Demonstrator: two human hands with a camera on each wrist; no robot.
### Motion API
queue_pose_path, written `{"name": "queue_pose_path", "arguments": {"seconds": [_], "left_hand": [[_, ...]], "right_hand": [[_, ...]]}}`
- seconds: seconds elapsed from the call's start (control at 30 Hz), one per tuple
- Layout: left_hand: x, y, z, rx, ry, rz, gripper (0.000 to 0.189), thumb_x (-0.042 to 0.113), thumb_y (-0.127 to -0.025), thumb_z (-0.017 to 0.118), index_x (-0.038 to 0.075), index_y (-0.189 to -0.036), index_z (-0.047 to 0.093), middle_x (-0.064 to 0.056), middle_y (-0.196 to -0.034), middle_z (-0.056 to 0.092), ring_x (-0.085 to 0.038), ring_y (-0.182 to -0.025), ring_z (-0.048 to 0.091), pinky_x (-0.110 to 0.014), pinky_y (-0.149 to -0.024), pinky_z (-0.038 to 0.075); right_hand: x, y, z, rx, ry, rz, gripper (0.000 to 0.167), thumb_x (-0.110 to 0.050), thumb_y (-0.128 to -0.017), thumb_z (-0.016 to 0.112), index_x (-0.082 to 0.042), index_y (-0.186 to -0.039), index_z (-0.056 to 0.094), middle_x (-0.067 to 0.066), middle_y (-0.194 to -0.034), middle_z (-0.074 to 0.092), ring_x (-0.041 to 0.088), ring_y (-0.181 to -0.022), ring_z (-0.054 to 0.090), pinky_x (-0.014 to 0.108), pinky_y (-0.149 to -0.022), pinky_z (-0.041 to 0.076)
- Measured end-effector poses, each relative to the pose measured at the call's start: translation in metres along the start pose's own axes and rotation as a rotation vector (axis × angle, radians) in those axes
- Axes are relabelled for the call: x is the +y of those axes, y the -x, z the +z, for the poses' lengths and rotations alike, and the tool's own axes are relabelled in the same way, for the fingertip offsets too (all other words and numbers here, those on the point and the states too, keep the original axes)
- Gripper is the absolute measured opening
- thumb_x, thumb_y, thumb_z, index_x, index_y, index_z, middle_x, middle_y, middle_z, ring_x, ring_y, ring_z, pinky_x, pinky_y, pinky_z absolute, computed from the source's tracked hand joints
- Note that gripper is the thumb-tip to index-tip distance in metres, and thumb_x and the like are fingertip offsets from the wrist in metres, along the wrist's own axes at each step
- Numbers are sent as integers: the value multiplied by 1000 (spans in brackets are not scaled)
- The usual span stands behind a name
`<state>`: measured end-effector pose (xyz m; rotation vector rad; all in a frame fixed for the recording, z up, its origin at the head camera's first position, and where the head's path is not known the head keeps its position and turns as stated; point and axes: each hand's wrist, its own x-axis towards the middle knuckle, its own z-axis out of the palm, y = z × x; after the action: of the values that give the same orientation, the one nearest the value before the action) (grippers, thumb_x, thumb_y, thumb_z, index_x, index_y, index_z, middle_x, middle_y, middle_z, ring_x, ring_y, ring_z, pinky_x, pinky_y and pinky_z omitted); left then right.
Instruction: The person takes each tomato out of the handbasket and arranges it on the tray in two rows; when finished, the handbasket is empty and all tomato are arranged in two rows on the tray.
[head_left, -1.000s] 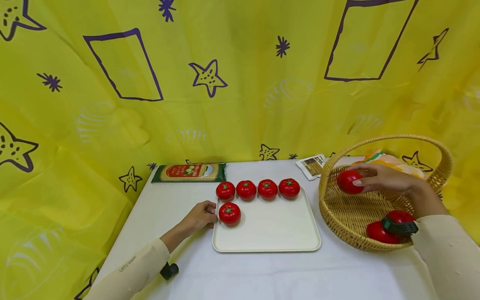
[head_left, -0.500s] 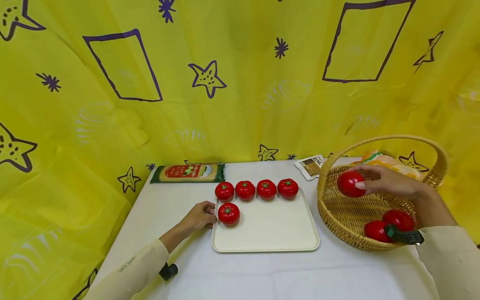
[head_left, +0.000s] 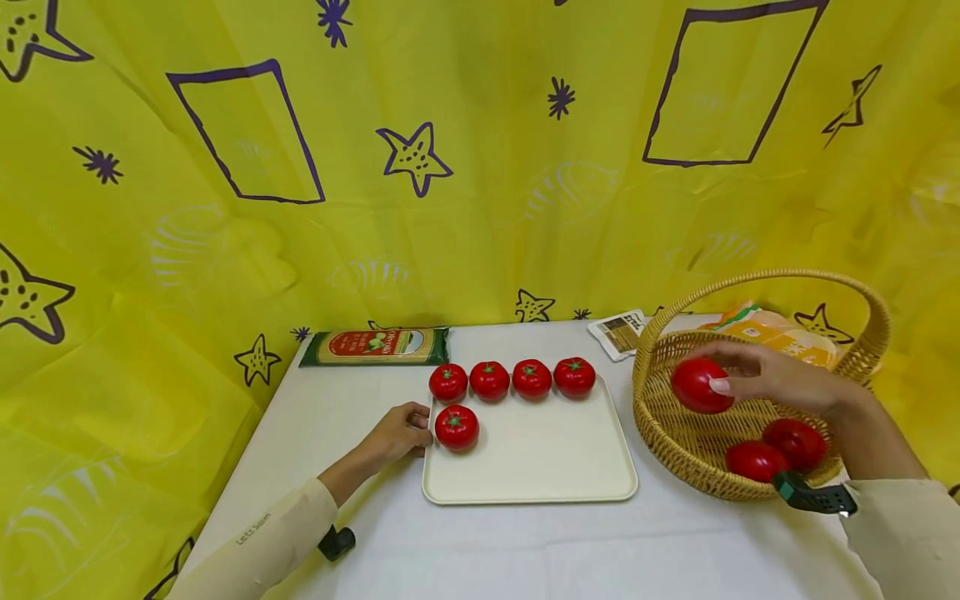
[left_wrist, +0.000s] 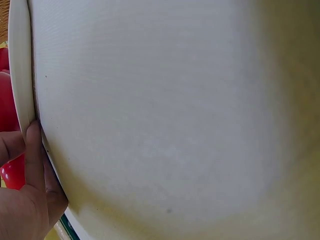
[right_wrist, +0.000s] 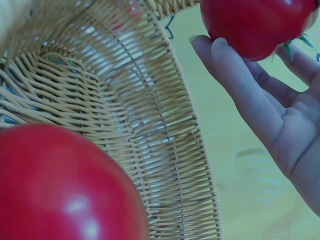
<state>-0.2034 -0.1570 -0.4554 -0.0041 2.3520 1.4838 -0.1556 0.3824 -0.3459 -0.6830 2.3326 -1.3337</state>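
Observation:
My right hand (head_left: 776,377) holds a red tomato (head_left: 701,386) above the wicker basket (head_left: 678,462). Seen from the right wrist, the thumb and fingers (right_wrist: 245,95) curl round the lower part of this tomato, near its green stem. Two more tomatoes, one of them the nearer tomato (head_left: 756,461), lie in the basket under the wrist. On the left, my left hand (head_left: 395,432) pinches the left rim of a cream tray (head_left: 540,467); the left wrist view shows its fingers (left_wrist: 34,160) at that rim. A tomato (head_left: 457,427) sits on the tray beside this hand, with a row of several, including the rightmost tomato (head_left: 574,377), along the back.
A green pasta packet (head_left: 375,347) lies at the back left of the white table (head_left: 510,550). A small white pouch (head_left: 619,335) lies behind the tray, left of the basket. Behind the basket's tall handle (head_left: 787,273) is an orange bag (head_left: 798,340). A yellow curtain (head_left: 480,242) hangs behind.
The tomato in my right hand has come slightly down and nearer, still over the basket. My left hand stays at the tray's rim. The whole view has shifted very slightly.

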Motion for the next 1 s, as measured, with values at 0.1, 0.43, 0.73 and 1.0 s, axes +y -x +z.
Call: {"name": "queue_pose_path", "arguments": {"seconds": [0.1, 0.43, 0.73, 1.0], "left_hand": [[0, 0, 0, -2, -1, 4, 48, -6, -78, 67, -6, -125, 56, -10, -98, 54, -18, -79, 57, -30, -65, 62], [2, 1, -1, -1, -7, -5, 48, -5, -79, 67, -6, -125, 56, -10, -99, 55, -18, -79, 58, -30, -66, 62], [4, 2, 0, -1, -38, -16, 47, -4, -81, 69, -5, -126, 56, -11, -101, 55, -19, -81, 58, -30, -67, 62], [5, 3, -1, -1, -31, -21, 45, -4, -81, 68, -5, -125, 56, -11, -100, 55, -18, -79, 58, -30, -67, 61]], "right_hand": [[-4, 1, 7, -13, -10, -4, 41, -6, -102, 44, -7, -143, 47, 0, -123, 68, 16, -108, 64, 29, -84, 55], [-6, -6, 28, -109, -90, -114, 43, 1, -103, 39, 2, -146, 43, -6, -132, 63, 14, -112, 64, 31, -87, 59], [-13, -14, 48, -141, -146, -128, 47, 4, -97, 50, 4, -144, 42, -1, -128, 63, 16, -108, 65, 30, -86, 59], [-15, -24, 61, -97, -98, -137, 49, 1, -89, 63, -5, -137, 54, -2, -127, 62, 19, -106, 64, 32, -83, 60]]}}
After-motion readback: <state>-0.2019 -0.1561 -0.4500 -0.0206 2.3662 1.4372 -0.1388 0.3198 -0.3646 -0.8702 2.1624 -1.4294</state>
